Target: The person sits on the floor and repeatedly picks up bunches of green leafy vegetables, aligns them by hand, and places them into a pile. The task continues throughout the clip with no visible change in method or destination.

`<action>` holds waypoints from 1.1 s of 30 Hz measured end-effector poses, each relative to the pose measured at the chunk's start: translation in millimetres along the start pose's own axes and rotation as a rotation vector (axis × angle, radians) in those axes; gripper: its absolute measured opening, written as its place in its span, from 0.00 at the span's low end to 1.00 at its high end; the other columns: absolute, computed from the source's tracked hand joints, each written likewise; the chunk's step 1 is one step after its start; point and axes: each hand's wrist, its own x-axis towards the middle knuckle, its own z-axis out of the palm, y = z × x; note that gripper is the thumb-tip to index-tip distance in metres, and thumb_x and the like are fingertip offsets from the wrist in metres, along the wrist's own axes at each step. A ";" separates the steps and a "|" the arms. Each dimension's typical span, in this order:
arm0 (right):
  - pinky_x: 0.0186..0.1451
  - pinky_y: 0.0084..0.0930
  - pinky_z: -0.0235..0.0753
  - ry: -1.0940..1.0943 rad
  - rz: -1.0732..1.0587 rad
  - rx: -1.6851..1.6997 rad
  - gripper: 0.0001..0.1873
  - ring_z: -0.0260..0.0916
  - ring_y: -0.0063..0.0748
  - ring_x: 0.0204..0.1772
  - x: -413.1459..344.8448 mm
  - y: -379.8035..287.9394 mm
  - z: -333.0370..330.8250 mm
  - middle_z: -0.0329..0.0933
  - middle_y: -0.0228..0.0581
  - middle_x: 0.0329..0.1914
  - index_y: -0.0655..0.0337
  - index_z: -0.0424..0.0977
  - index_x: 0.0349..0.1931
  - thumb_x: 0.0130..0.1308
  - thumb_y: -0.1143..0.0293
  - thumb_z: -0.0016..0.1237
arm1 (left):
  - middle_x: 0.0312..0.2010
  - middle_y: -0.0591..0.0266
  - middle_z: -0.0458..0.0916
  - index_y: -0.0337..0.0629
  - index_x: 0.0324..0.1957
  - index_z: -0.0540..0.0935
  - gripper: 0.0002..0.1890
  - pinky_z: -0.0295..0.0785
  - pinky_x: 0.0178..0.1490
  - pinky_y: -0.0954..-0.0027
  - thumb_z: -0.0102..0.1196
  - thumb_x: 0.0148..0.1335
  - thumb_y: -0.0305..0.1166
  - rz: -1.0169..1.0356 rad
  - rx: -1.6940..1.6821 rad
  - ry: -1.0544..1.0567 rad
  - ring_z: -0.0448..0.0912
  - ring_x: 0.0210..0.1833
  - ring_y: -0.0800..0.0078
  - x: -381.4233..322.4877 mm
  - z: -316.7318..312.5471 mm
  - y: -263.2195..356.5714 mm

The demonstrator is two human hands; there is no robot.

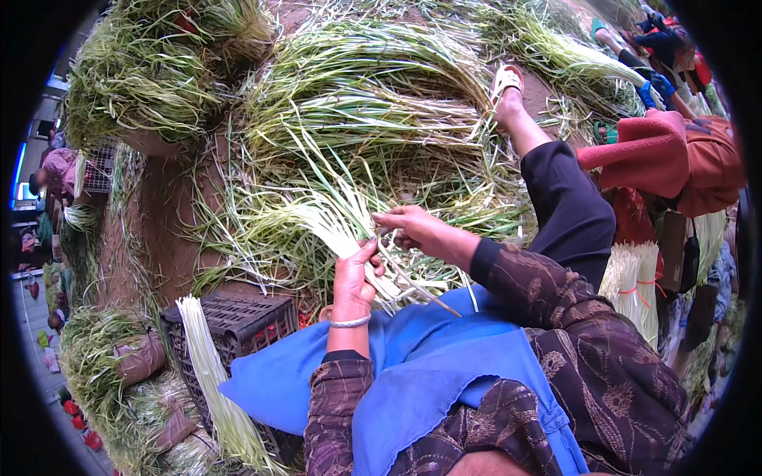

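Note:
My left hand point(355, 279), with a bracelet at the wrist, is closed around a bunch of pale, leafy vegetable stalks point(324, 223) that fan up and to the left. My right hand point(411, 229) is just right of the bunch, its fingers bent at a green and brownish stalk; whether they pinch it is unclear. A thin dry stalk point(419, 290) slants from between the hands down to the blue apron point(440, 357) on my lap. Beyond my hands lies a large heap of long green leafy stalks point(369, 89).
A black plastic crate point(238, 321) stands at my left, with a bundle of pale stalks point(208, 369) against it. Leafy bales point(143, 77) are at upper left. Tied pale bundles point(634, 285) stand at right. A co-worker in blue gloves point(655, 89) handles stalks at upper right.

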 end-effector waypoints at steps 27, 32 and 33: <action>0.33 0.28 0.75 -0.440 -0.168 -0.403 0.12 0.76 0.24 0.29 -55.4 -4.8 -67.7 0.80 0.36 0.26 0.66 0.79 0.29 0.60 0.63 0.58 | 0.27 0.65 0.77 0.38 0.39 0.77 0.06 0.65 0.17 0.80 0.58 0.60 0.25 0.183 -0.214 0.111 0.71 0.23 0.82 20.6 -18.7 27.4; 0.34 0.32 0.77 -0.305 0.111 -1.902 0.08 0.79 0.37 0.30 -88.0 -5.4 -165.7 0.79 0.39 0.24 0.64 0.80 0.27 0.53 0.67 0.55 | 0.29 0.64 0.79 0.38 0.40 0.78 0.06 0.64 0.17 0.81 0.58 0.62 0.26 0.324 -0.190 0.188 0.73 0.25 0.83 11.2 -24.2 68.6; 0.33 0.33 0.77 -0.286 0.172 -2.173 0.08 0.79 0.39 0.31 -89.5 -8.6 -177.9 0.79 0.40 0.24 0.63 0.79 0.26 0.52 0.68 0.53 | 0.29 0.64 0.78 0.37 0.41 0.78 0.07 0.64 0.18 0.80 0.57 0.62 0.26 0.368 -0.140 0.155 0.73 0.25 0.82 8.3 -20.9 65.7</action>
